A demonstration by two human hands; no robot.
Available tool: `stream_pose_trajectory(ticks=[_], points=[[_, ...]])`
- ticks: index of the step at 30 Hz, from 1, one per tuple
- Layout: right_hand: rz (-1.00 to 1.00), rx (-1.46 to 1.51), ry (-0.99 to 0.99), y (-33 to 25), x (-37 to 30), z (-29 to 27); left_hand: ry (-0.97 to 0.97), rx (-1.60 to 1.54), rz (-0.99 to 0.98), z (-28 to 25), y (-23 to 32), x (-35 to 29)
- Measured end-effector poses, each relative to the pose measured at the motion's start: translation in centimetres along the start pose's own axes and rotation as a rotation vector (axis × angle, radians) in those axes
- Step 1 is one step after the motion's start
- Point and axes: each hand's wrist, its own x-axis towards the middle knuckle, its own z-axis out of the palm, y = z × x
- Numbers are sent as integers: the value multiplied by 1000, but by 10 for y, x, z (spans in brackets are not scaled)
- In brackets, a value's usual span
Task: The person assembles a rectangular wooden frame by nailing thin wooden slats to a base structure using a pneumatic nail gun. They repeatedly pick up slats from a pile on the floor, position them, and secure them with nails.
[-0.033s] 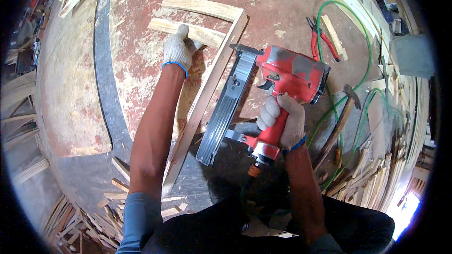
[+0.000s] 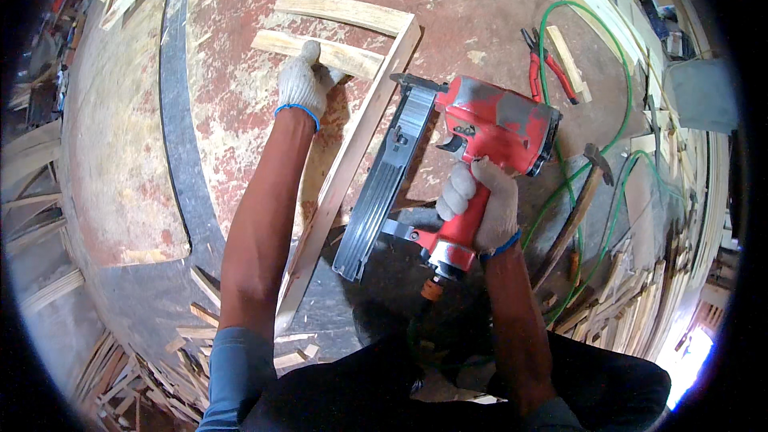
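Observation:
A white knitted glove with a blue cuff covers my left hand. Its fingers are closed round a short wooden slat, thumb on top, and the slat's right end meets a long wooden strip. Farther off, another short slat joins the strip's far end. My right hand, also gloved, grips the handle of a red pneumatic nail gun. The gun's long grey magazine slants beside the strip. Its nose is close to the strip, level with the held slat; whether they touch I cannot tell.
Red-handled pliers lie at the right beside a small wood offcut. A green air hose loops round there. Nearer is a wooden-handled hammer. Scrap wood is heaped at lower left, with stacked strips at right.

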Motion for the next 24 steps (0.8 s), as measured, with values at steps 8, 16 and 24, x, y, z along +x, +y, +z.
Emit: stream_pose_trajectory(ticks=[8, 16, 24], points=[[-13, -29, 29, -3, 4, 12, 59, 68, 11, -2, -2, 3], [16, 50, -48, -1, 13, 2, 66, 87, 1, -3, -1, 0], [23, 97, -32, 0, 19, -2, 12, 54, 2, 3, -2, -5]])
